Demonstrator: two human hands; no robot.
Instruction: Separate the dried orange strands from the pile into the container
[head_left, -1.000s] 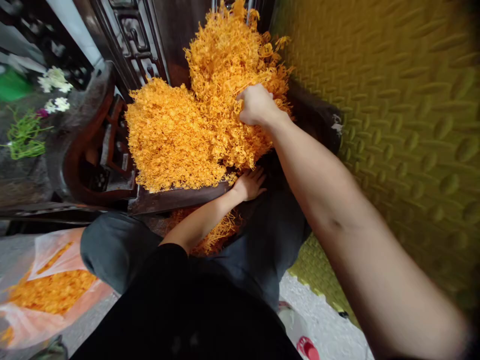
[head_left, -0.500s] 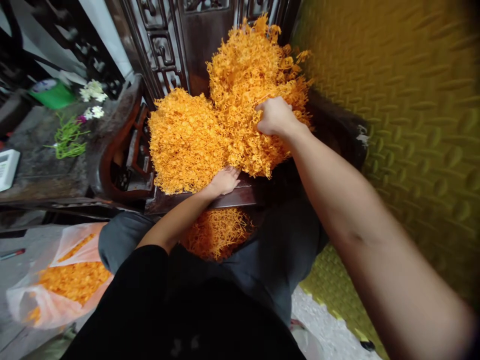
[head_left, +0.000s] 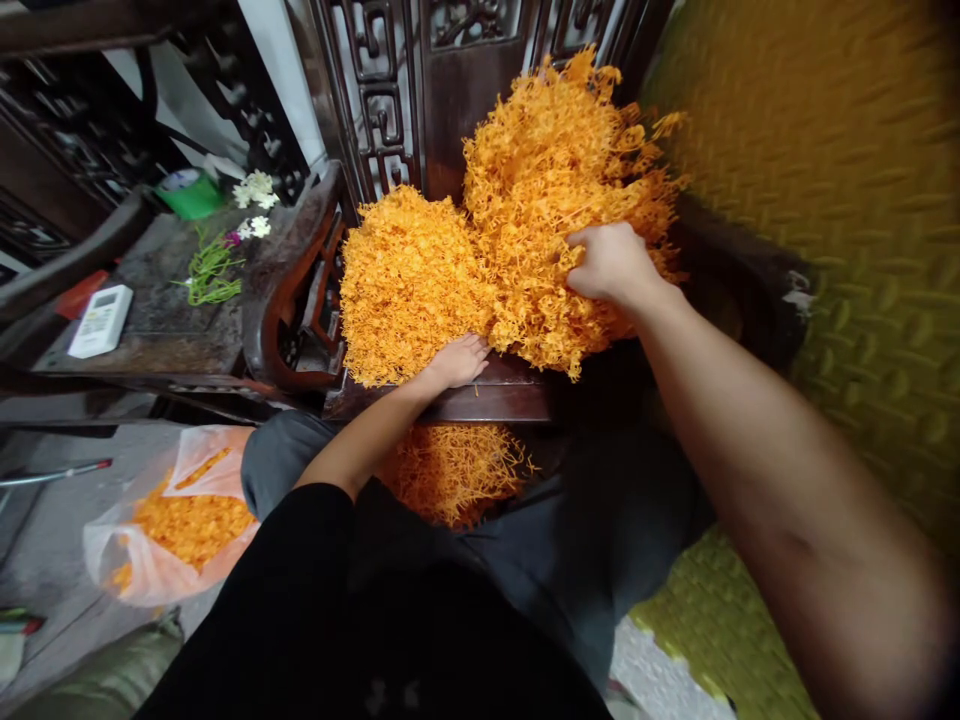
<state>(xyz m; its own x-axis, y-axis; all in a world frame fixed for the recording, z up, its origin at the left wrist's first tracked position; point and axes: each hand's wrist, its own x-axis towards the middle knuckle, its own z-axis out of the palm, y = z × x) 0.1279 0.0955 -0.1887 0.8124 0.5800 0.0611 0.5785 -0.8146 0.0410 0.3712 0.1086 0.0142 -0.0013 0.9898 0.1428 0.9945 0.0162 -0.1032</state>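
Note:
Two heaps of orange, curly flower-like pieces rest on a dark wooden chair seat [head_left: 517, 403]. The left heap [head_left: 409, 285] is low and compact; the right heap [head_left: 555, 190] is taller and looser. My left hand [head_left: 459, 361] lies with fingers outstretched at the front edge of the left heap, near the gap between the two. My right hand [head_left: 616, 262] is sunk into the front of the right heap, its fingers curled around some orange pieces, the fingertips partly hidden. More orange strands [head_left: 454, 470] show below the seat, between my legs.
On a side table at left are a white remote control [head_left: 100, 321], a green tape roll [head_left: 189, 193], green stems [head_left: 214, 270] and white flowers [head_left: 256, 190]. A plastic bag [head_left: 142, 560] with orange pieces lies on the floor. Yellow textured matting [head_left: 862, 200] stands at right.
My view has turned left, so the chair and heaps appear further right and more of the side table shows. Both hands keep nearly the same places against the heaps.

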